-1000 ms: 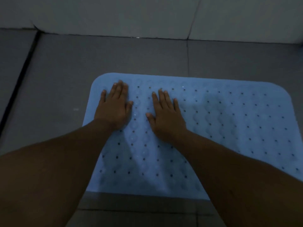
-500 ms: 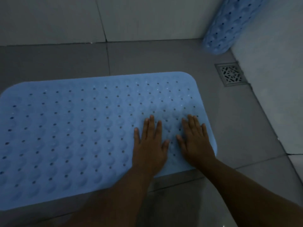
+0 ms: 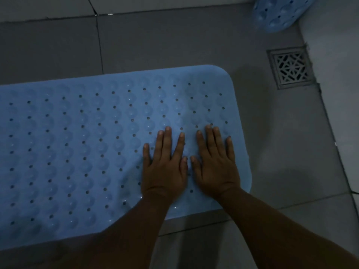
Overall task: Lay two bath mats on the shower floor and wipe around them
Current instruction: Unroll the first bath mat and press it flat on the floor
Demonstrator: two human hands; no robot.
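A light blue bath mat (image 3: 87, 144) with rows of small holes and bumps lies flat on the grey tiled shower floor (image 3: 58, 47). My left hand (image 3: 165, 167) and my right hand (image 3: 215, 164) rest side by side, palms down and fingers spread, on the mat's right end near its front edge. Neither hand holds anything. A second blue mat (image 3: 279, 12), rolled up, stands in the far right corner, cut off by the top of the view.
A square metal floor drain (image 3: 291, 67) sits right of the mat, near the right wall (image 3: 334, 55). The back wall (image 3: 155, 2) runs along the top. Bare grey tile lies between the mat and both walls.
Both hands have moved from the mat's left end to its right end and stayed flat on it. The view swung right and closer, bringing the drain and rolled mat into sight.
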